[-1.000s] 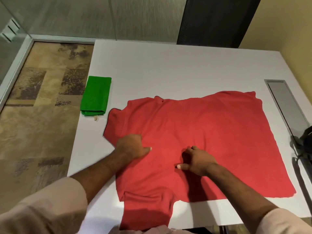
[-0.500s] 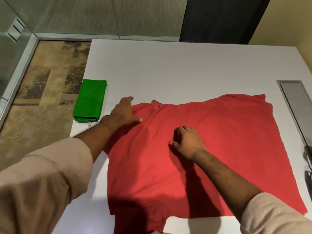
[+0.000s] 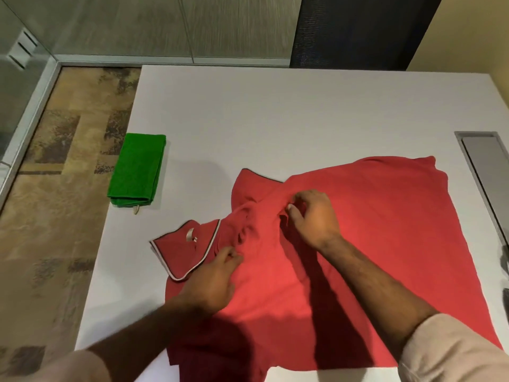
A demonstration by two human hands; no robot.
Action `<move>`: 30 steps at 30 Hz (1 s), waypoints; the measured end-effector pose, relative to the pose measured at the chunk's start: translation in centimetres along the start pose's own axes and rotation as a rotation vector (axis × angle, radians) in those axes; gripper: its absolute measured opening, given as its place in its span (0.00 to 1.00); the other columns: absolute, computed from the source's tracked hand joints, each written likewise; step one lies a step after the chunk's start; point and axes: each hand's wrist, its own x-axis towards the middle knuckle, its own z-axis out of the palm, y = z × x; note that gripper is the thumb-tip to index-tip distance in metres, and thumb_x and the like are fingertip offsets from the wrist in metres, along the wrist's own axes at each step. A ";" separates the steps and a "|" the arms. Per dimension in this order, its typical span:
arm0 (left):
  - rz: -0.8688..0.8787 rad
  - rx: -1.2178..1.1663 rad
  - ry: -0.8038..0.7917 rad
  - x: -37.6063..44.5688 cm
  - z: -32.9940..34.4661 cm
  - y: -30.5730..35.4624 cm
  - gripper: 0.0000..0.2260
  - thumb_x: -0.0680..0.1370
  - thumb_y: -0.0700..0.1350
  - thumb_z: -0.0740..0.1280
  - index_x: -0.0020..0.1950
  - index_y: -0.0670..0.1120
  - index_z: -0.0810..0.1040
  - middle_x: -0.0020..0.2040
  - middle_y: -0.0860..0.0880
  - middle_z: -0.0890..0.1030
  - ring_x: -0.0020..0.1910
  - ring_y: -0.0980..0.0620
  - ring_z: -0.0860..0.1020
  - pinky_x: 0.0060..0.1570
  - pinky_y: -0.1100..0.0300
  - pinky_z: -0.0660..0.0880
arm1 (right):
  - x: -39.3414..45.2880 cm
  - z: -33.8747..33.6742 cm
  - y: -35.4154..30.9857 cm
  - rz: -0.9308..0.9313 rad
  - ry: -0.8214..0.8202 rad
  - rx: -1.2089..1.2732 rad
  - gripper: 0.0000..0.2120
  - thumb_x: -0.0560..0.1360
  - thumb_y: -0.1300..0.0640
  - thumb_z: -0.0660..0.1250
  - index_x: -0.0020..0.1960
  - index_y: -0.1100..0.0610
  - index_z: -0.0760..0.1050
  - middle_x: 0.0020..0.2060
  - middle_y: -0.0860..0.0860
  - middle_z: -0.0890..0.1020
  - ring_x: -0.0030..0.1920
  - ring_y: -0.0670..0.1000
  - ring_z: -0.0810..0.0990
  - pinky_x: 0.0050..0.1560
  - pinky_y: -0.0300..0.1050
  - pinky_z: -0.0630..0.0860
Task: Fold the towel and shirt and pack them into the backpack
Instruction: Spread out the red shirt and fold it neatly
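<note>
Head view: a red shirt (image 3: 358, 244) lies spread over the near right part of a white table (image 3: 275, 111), its hem end toward the right and its collar (image 3: 184, 249) toward the left. The collar, edged in pale and dark trim, lies flat on the table with a small label showing inside it. One sleeve sticks out on the far side, just past the collar; the near edge of the shirt hangs in shadow over the table's front edge.

The left hand (image 3: 212, 279) rests on the shirt just right of the collar, its fingertips drawn together and pinching a small ridge of cloth. The right hand (image 3: 314, 216) sits further in, near the shoulder area, with thumb and fingers curled and nipping a fold of the same red cloth. The fabric between the two hands is bunched into wrinkles. Both forearms are bare, with light sleeves pushed up near the elbows.

A green towel (image 3: 137, 172) lies already folded into a narrow rectangle at the table's left edge, well apart from the shirt, a small tag poking out at its near end.

At the right a grey panel (image 3: 484, 172) is set into the table. A dark object shows at the right border, too cropped to identify. Patterned carpet (image 3: 55, 216) lies left of the table.
</note>
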 end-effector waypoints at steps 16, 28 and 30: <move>-0.014 -0.147 0.669 -0.4 -5.3 1.4 0.03 0.74 0.46 0.70 0.45 0.48 0.80 0.43 0.53 0.77 0.43 0.52 0.75 0.45 0.53 0.73 | 10.0 5.0 -5.6 0.046 -0.483 -0.202 0.14 0.73 0.60 0.66 0.57 0.59 0.70 0.56 0.59 0.79 0.56 0.62 0.78 0.48 0.47 0.72; -0.612 -0.972 0.296 3.8 -8.2 -2.0 0.14 0.68 0.50 0.80 0.45 0.47 0.80 0.45 0.42 0.85 0.43 0.45 0.83 0.49 0.51 0.80 | 10.6 2.8 -5.1 -0.077 -0.390 -0.132 0.13 0.70 0.63 0.65 0.52 0.54 0.81 0.49 0.55 0.84 0.51 0.58 0.81 0.47 0.41 0.72; -0.518 -1.176 0.372 3.6 -8.9 -2.4 0.13 0.70 0.45 0.79 0.48 0.47 0.77 0.44 0.41 0.84 0.42 0.42 0.83 0.48 0.49 0.80 | 11.9 0.2 -5.7 -0.139 -0.242 -0.055 0.13 0.69 0.65 0.66 0.51 0.56 0.81 0.43 0.57 0.83 0.47 0.59 0.81 0.43 0.40 0.68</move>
